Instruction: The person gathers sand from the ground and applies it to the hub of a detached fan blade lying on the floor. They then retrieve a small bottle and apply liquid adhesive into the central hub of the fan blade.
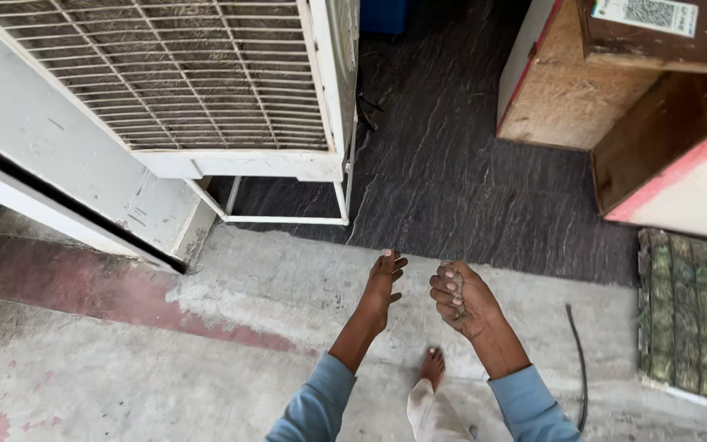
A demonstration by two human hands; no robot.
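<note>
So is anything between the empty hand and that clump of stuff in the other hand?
Nothing visible. The left hand is open and apart from the right hand, which is closed on a grey-brown fibrous clump. Only bare concrete floor shows in the gap.

The air cooler (206, 82) is white, with a grey, dusty grid of thin bars on its side, and its stand (288, 218) is white too. The floor mat (452, 164) is dark grey with wavy lighter lines. The concrete floor (124, 368) is pale grey with a faded red band. The wooden boxes (566, 90) are brown with red edges. The cooling pad (691, 327) is green-brown under a wire grid. The sleeves (321, 405) are light blue.
</note>
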